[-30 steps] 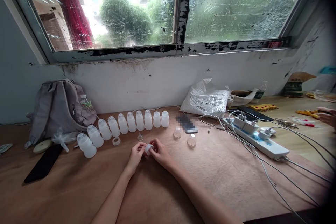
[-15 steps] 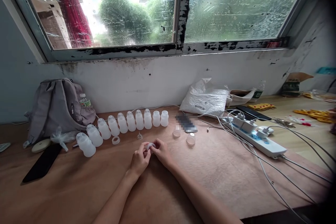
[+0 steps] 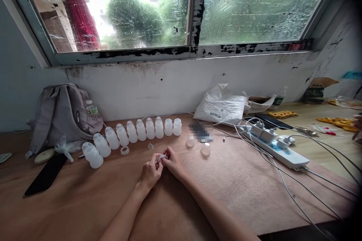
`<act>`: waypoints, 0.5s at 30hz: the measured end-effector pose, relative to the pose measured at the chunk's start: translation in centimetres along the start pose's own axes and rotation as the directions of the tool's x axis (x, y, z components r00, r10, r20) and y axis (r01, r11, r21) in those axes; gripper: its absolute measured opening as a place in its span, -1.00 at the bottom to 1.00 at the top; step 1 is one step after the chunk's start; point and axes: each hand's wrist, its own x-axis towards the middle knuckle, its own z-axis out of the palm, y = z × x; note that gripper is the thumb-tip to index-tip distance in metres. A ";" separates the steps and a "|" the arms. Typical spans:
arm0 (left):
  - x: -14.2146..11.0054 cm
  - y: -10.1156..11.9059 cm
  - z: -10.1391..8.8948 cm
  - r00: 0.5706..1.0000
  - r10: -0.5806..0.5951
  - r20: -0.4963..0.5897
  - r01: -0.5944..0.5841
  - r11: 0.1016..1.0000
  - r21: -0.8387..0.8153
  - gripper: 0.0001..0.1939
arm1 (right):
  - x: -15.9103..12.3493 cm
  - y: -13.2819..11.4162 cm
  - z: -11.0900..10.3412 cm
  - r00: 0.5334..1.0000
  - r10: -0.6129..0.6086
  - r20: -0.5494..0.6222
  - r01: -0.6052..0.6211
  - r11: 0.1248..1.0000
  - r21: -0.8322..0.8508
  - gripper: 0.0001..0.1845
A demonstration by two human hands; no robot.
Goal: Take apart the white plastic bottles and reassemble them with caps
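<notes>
My left hand and my right hand meet over the table, fingers pinched on a whitish bottle collar ring. Fingers cover part of the ring, and I cannot tell whether a teat is in it. Beyond them a clear bottle teat rests on the wood. Another white collar ring lies farther left. Several frosted baby bottles stand in a curved row behind, most with domed caps; the two at the right end have no domes. Two clear domed caps sit to the right.
A grey backpack and a black phone-like slab are at the left. Toward the right are a silver mailing bag, a blurred-out dark object and a white power strip with trailing cables. The wall and window rise behind.
The fingers have shifted slightly around the ring, and the right hand sits a touch higher. Everything on the table stays where it was.
</notes>
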 end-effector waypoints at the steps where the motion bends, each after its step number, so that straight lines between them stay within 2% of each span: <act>1: 0.0 0.0 0.0 1.000 0.003 -0.003 -0.003 1.000 0.007 -0.78 | 0.0 -0.1 0.0 1.000 0.001 0.003 -0.001 1.000 -0.005 -0.88; 11: -0.1 0.1 0.0 1.000 0.014 0.018 -0.015 1.000 0.027 -0.77 | 0.1 0.2 -0.1 1.000 -0.006 0.011 0.006 1.000 -0.014 -0.88; 15: 0.0 0.0 0.3 1.000 -0.016 -0.001 0.016 1.000 0.015 -0.78 | 0.2 0.4 0.0 1.000 -0.010 -0.012 0.009 0.999 -0.033 -0.91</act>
